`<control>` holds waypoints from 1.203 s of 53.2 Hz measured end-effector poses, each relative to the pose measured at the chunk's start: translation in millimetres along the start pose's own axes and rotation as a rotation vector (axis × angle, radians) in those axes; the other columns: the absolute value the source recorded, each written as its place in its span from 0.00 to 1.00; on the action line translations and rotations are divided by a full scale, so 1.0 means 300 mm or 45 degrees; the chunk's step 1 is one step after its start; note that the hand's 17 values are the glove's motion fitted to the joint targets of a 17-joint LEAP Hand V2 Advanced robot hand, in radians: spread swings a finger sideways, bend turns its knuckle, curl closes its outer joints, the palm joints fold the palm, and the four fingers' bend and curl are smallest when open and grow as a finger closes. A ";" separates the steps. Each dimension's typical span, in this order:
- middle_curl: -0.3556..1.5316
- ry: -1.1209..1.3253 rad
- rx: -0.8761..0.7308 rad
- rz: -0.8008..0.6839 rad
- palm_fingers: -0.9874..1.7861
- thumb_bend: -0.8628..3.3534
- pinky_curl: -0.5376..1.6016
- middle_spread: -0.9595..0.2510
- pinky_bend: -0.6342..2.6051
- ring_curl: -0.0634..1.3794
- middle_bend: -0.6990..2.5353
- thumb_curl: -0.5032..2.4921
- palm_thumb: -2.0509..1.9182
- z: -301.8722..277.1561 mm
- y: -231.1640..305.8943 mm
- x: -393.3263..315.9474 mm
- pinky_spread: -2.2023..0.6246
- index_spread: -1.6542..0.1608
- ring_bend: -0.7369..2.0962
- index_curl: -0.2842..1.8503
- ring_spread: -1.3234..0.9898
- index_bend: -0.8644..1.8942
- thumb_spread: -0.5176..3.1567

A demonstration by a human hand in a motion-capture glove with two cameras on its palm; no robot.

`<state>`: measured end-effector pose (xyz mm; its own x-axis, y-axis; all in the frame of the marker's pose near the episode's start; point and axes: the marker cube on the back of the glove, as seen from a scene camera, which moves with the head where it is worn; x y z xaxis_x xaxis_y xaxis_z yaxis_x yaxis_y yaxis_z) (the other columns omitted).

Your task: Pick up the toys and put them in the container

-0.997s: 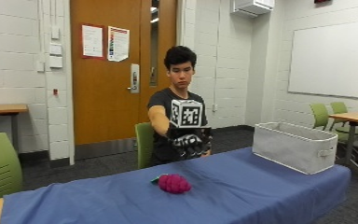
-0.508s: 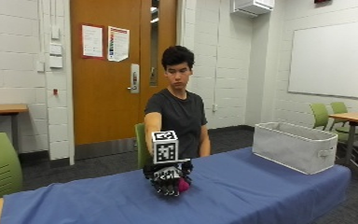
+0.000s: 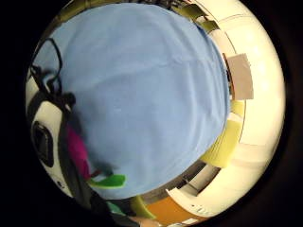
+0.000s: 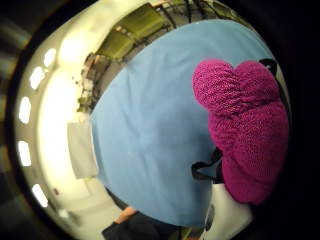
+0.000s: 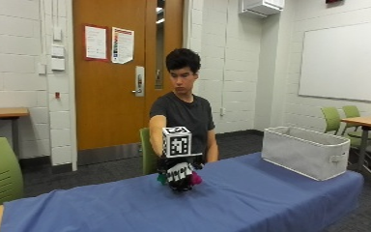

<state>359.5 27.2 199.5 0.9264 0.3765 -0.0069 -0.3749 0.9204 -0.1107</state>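
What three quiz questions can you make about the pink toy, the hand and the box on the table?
1. True or false: the pink knitted toy is already inside the grey container.
2. Which hand is on the toy? A) the bare hand B) the gloved right hand C) neither hand
3. Fill in: the table is covered by a ____ cloth.

Key:
1. False. The toy is at the hand, over the middle of the table; the container stands apart at the table's end.
2. B.
3. Blue.
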 end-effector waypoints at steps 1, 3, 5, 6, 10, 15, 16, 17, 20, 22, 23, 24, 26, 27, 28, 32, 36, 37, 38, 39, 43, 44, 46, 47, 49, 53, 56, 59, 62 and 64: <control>0.39 0.003 -0.009 0.001 0.76 0.26 0.40 0.58 0.41 0.30 0.35 0.32 0.66 -0.003 0.000 -0.006 0.65 0.76 0.52 0.34 0.38 0.41 0.44; 0.40 0.002 -0.030 0.002 0.78 0.26 0.40 0.55 0.41 0.32 0.36 0.33 0.67 -0.014 -0.003 -0.017 0.64 0.76 0.54 0.35 0.38 0.39 0.42; 0.42 -0.003 -0.037 -0.003 0.79 0.26 0.41 0.53 0.40 0.34 0.38 0.34 0.67 -0.025 -0.004 -0.028 0.63 0.75 0.57 0.35 0.38 0.39 0.41; 0.43 -0.007 -0.036 -0.007 0.81 0.26 0.41 0.53 0.40 0.35 0.39 0.34 0.67 -0.031 -0.002 -0.036 0.63 0.75 0.57 0.36 0.38 0.39 0.40; 0.45 -0.022 -0.026 -0.041 0.82 0.25 0.41 0.50 0.40 0.37 0.42 0.36 0.68 -0.078 0.007 -0.088 0.62 0.73 0.59 0.37 0.38 0.40 0.38; 0.47 -0.056 -0.011 -0.116 0.82 0.25 0.42 0.49 0.41 0.39 0.45 0.38 0.68 -0.214 0.023 -0.227 0.61 0.72 0.61 0.39 0.38 0.42 0.35; 0.48 -0.062 0.002 -0.140 0.82 0.25 0.42 0.48 0.41 0.39 0.45 0.38 0.68 -0.251 0.027 -0.266 0.61 0.72 0.61 0.40 0.38 0.42 0.35; 0.48 -0.068 0.021 -0.166 0.82 0.25 0.42 0.48 0.41 0.39 0.45 0.38 0.68 -0.289 0.035 -0.311 0.61 0.72 0.62 0.40 0.38 0.42 0.35; 0.49 -0.081 0.102 -0.245 0.81 0.25 0.42 0.48 0.42 0.40 0.46 0.39 0.68 -0.418 0.076 -0.483 0.60 0.72 0.62 0.41 0.38 0.43 0.34; 0.49 -0.078 0.179 -0.332 0.80 0.25 0.42 0.48 0.42 0.40 0.47 0.40 0.68 -0.512 0.090 -0.609 0.60 0.72 0.63 0.42 0.38 0.44 0.33; 0.49 -0.076 0.217 -0.383 0.80 0.25 0.42 0.48 0.42 0.40 0.47 0.40 0.68 -0.556 0.094 -0.668 0.60 0.71 0.63 0.43 0.38 0.44 0.33; 0.50 -0.076 0.250 -0.431 0.80 0.25 0.42 0.48 0.42 0.40 0.47 0.40 0.68 -0.596 0.098 -0.723 0.60 0.71 0.63 0.43 0.38 0.44 0.33; 0.50 -0.081 0.299 -0.508 0.79 0.25 0.43 0.48 0.42 0.40 0.47 0.41 0.68 -0.656 0.115 -0.817 0.60 0.71 0.64 0.44 0.38 0.44 0.32; 0.50 -0.084 0.320 -0.542 0.79 0.25 0.43 0.47 0.43 0.40 0.47 0.41 0.68 -0.679 0.128 -0.861 0.60 0.71 0.64 0.44 0.38 0.44 0.32; 0.51 -0.084 0.339 -0.577 0.79 0.25 0.43 0.47 0.43 0.40 0.47 0.42 0.68 -0.702 0.144 -0.908 0.60 0.71 0.64 0.45 0.38 0.44 0.32; 0.51 -0.081 0.399 -0.721 0.78 0.25 0.43 0.47 0.43 0.41 0.48 0.43 0.68 -0.779 0.223 -1.110 0.60 0.71 0.64 0.46 0.38 0.44 0.31; 0.52 -0.107 0.408 -0.979 0.78 0.24 0.43 0.47 0.44 0.41 0.48 0.44 0.68 -0.834 0.330 -1.340 0.60 0.70 0.65 0.47 0.38 0.44 0.31; 0.52 -0.120 0.405 -1.061 0.78 0.24 0.43 0.47 0.44 0.41 0.48 0.44 0.68 -0.845 0.364 -1.404 0.60 0.70 0.65 0.48 0.38 0.43 0.30; 0.52 -0.131 0.401 -1.117 0.78 0.24 0.43 0.47 0.44 0.41 0.48 0.44 0.68 -0.854 0.394 -1.462 0.60 0.70 0.65 0.48 0.38 0.43 0.30; 0.52 -0.139 0.398 -1.143 0.78 0.24 0.43 0.47 0.44 0.41 0.48 0.44 0.68 -0.859 0.417 -1.515 0.60 0.70 0.65 0.48 0.38 0.43 0.30; 0.53 -0.200 0.375 -1.204 0.77 0.24 0.43 0.47 0.44 0.41 0.48 0.45 0.67 -0.868 0.488 -1.705 0.60 0.70 0.65 0.50 0.38 0.43 0.30; 0.53 -0.241 0.350 -1.193 0.77 0.24 0.43 0.47 0.44 0.41 0.48 0.46 0.67 -0.870 0.513 -1.760 0.60 0.70 0.65 0.50 0.38 0.43 0.30; 0.53 -0.342 0.284 -1.159 0.77 0.24 0.43 0.47 0.44 0.40 0.49 0.46 0.68 -0.868 0.562 -1.864 0.60 0.70 0.65 0.51 0.38 0.42 0.30; 0.53 -0.369 0.263 -1.154 0.77 0.24 0.43 0.47 0.44 0.40 0.48 0.46 0.67 -0.862 0.567 -1.898 0.60 0.70 0.65 0.51 0.39 0.42 0.30; 0.53 -0.337 0.265 -1.173 0.77 0.24 0.43 0.47 0.44 0.40 0.48 0.47 0.67 -0.838 0.516 -1.907 0.60 0.69 0.65 0.51 0.38 0.42 0.30; 0.53 -0.184 0.303 -1.262 0.77 0.24 0.43 0.47 0.44 0.40 0.48 0.48 0.67 -0.768 0.400 -1.888 0.60 0.69 0.65 0.53 0.38 0.41 0.29; 0.53 -0.089 0.322 -1.327 0.77 0.24 0.43 0.48 0.44 0.40 0.48 0.48 0.67 -0.726 0.395 -1.914 0.60 0.69 0.65 0.53 0.38 0.41 0.29; 0.54 -0.159 0.261 -1.322 0.77 0.24 0.43 0.47 0.44 0.40 0.48 0.49 0.67 -0.700 0.425 -1.967 0.60 0.68 0.65 0.54 0.38 0.41 0.29; 0.54 -0.186 0.221 -1.226 0.77 0.24 0.43 0.47 0.44 0.40 0.48 0.50 0.67 -0.659 0.431 -2.023 0.60 0.68 0.65 0.55 0.38 0.40 0.29; 0.54 -0.166 0.206 -1.211 0.77 0.24 0.43 0.47 0.44 0.40 0.48 0.50 0.67 -0.635 0.425 -2.034 0.60 0.68 0.65 0.55 0.38 0.39 0.29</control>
<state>-246.9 -105.2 0.2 0.8373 -0.5321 0.1259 0.5187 0.8458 0.1250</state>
